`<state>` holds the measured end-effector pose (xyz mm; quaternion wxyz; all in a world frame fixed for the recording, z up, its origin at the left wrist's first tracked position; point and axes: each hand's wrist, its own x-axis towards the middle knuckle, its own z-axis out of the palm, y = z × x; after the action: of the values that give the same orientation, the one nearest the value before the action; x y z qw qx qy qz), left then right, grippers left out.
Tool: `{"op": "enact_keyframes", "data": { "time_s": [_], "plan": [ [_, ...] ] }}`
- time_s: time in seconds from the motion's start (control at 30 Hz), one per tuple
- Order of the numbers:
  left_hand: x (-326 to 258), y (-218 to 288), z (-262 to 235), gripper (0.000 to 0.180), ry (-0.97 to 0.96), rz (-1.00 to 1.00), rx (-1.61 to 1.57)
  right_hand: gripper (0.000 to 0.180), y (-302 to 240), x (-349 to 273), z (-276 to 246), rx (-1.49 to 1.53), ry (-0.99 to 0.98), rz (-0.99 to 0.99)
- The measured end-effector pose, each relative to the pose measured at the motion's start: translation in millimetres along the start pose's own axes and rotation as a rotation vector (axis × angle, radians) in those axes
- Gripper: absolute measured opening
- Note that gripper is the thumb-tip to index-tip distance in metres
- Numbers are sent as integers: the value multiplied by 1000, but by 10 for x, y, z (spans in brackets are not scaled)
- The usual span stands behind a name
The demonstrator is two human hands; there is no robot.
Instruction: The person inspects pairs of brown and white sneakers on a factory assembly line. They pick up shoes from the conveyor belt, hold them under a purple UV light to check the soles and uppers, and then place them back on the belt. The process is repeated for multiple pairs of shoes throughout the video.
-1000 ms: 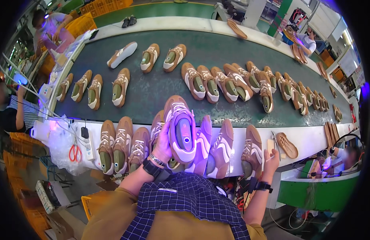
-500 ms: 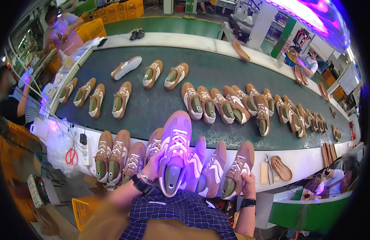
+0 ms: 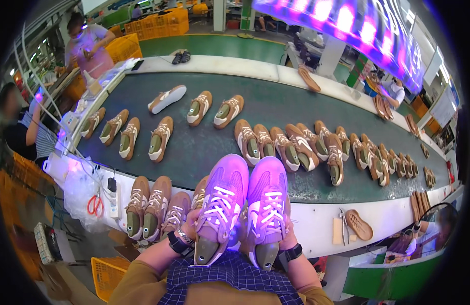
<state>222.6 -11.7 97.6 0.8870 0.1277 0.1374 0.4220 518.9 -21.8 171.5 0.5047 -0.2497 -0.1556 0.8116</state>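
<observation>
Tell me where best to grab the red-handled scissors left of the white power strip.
Take the red-handled scissors by the finger loops, probably from the near side: the loops face that way, blades seemingly toward the dark-green belt; a crumpled clear plastic bag crowds the left.

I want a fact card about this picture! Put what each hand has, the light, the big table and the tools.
Left hand: holds a brown sneaker
Right hand: holds a matching sneaker
Light: purple, from a lamp
Big table: dark green top, many brown shoes
Tools: pliers, red-handled scissors
</observation>
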Motion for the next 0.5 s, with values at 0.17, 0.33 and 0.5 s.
{"op": "enact_keyframes", "data": {
  "time_s": [0.17, 0.33, 0.5],
  "plan": [
    [-14, 31, 209, 48, -228, -9, -245, 62, 81, 79, -36, 19, 142, 93],
    [180, 61, 668, 50, -293, -32, -337, 61, 47, 199, 141, -2, 132, 86],
    [210, 3, 589, 51, -205, -11, -240, 60, 60, 188, 178, -11, 130, 105]
  ]
}}
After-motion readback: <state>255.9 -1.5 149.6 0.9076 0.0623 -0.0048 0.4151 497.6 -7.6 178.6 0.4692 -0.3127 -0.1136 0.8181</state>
